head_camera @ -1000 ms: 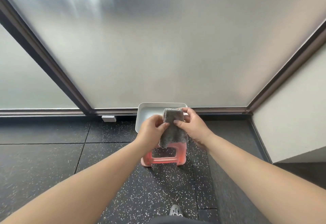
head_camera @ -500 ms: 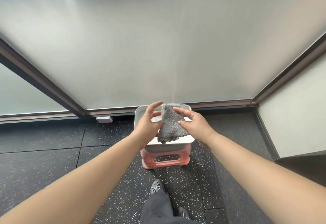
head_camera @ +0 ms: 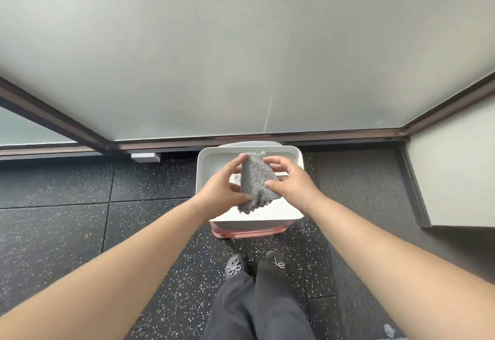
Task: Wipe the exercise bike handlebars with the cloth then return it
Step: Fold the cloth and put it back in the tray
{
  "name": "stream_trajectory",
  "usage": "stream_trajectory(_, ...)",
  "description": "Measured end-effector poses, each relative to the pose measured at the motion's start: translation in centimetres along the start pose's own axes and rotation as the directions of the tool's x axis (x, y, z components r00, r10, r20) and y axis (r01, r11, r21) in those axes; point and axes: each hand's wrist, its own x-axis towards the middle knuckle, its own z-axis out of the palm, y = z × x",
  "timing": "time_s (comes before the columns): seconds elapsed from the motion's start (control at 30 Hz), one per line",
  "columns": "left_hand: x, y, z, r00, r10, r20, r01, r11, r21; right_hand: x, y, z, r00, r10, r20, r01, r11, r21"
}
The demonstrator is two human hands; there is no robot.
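- Head view shows your left hand point(head_camera: 222, 188) with its thumb pressed to the lower edge of the grey cloth point(head_camera: 255, 180) and its fingers reaching up the cloth's left side; that grip holds the cloth at two places along one side.
- Your right hand point(head_camera: 290, 183) pinches the cloth's right edge between thumb and curled fingers, so both grips are on the cloth and it hangs stretched between them, upper corner up, lower hem loose.
- You hold the cloth above the open white tray point(head_camera: 206, 168), over its middle; whether the hem brushes the tray floor cannot be told.
- That tray sits on a pink stool point(head_camera: 247, 232), of which only the near edge shows below the tray's front wall.
- Around the stool is dark speckled floor point(head_camera: 67, 232), and your two shoes point(head_camera: 254, 264) stand just short of it; behind runs a frosted glass wall point(head_camera: 241, 58) on a dark frame.
- No exercise bike or handlebars appear anywhere in view, so the pictures cannot confirm any wiping.
- Judging by the cloth held flat over the tray, you could be either lifting it out to begin or tidying it to lay it back; the posture alone does not settle which.
- If this is the return, what is left is small: lower the cloth into the tray and release both grips. If it is the start, the whole wipe is ahead of you.
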Motion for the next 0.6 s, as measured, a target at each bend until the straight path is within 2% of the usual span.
stream_trajectory(0.27,8.3,-7.9,0.4,0.998,-0.044,-0.049,0.049,0.991,0.123,9.0,7.7,1.4,0.997,0.074,0.024,-0.071,0.992,-0.104)
stream_trajectory(0.47,13.5,-13.5,1.5,0.998,-0.038,-0.050,0.046,0.985,0.166,13.2,13.6,2.2,0.997,0.075,-0.001,-0.073,0.968,-0.238)
stream_trajectory(0.6,15.5,-15.1,2.0,0.990,-0.025,-0.136,0.059,0.966,0.250,14.2,16.1,2.4,0.999,0.039,0.005,-0.033,0.903,-0.429)
